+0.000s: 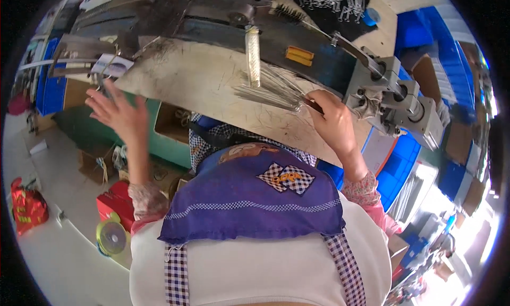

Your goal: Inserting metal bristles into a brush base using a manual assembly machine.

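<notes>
My left hand is raised off the bench's left end, its fingers spread and slightly blurred, with nothing in them. Close to its fingertips is a small metal fitting with a pale card. My right hand is closed at the right end of a bunch of thin metal rods, which fans out leftward over the bench top. Something dark brown shows between thumb and fingers there; its kind is unclear. A lever handle wrapped in whitish tape hangs over the rods' left part.
The scratched wooden bench carries a long dark machine bed with an orange-yellow block. Metal clamp blocks stand to the right of my right hand. Many small metal parts lie at the back, beside a black brush. Blue bins stand right.
</notes>
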The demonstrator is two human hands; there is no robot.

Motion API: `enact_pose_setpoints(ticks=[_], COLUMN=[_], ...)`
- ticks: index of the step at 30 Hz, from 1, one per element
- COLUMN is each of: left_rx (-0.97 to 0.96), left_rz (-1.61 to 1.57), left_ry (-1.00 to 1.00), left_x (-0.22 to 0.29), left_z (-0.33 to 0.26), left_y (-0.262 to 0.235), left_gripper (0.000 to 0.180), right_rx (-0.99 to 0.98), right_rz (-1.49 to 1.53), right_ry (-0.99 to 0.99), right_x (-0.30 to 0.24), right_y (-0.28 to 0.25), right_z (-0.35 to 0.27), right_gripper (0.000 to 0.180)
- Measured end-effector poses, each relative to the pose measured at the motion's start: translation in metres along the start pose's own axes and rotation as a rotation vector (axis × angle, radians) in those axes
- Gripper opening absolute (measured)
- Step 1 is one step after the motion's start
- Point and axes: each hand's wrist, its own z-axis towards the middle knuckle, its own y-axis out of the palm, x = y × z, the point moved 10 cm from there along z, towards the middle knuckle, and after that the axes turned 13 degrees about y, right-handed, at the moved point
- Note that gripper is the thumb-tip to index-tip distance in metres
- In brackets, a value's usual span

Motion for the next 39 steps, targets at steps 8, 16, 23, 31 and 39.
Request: enact_pose_setpoints(ticks=[8, 16, 23, 31, 39], left_rx=[-0.374, 0.145, -0.583, -0.468, -0.546], left_rz=[-0.179, -1.117, -2.049, -2.223, -3.220], left_ry=[-0.700, 0.143, 0.411, -0.257, -0.662], left_x=[-0.164, 0.085, 0.221, 0.217, 0.172], left_z=[-0.095, 0.049, 0.060, 0.046, 0.109], left_y=[0.080, -0.080, -0.108, -0.016, -0.075], left_gripper=[0.080, 0.065, 0.025, 0.024, 0.020], right_rx=[0.250, 0.512, 0.274, 0.320, 0.315], right_rz=[0.092, 0.313, 0.175, -0.236, -0.438], right_ry=[0.070, 0.133, -0.257, -0.357, -0.561], right_x=[-0.004, -0.010, -0.131, -0.099, -0.123], right_y=[-0.043, -0.137, -0.114, -0.112, -0.074], right_z=[-0.011, -0.035, -0.003, 0.045, 0.062], right_gripper=[0.016, 0.006, 0.013, 0.026, 0.022])
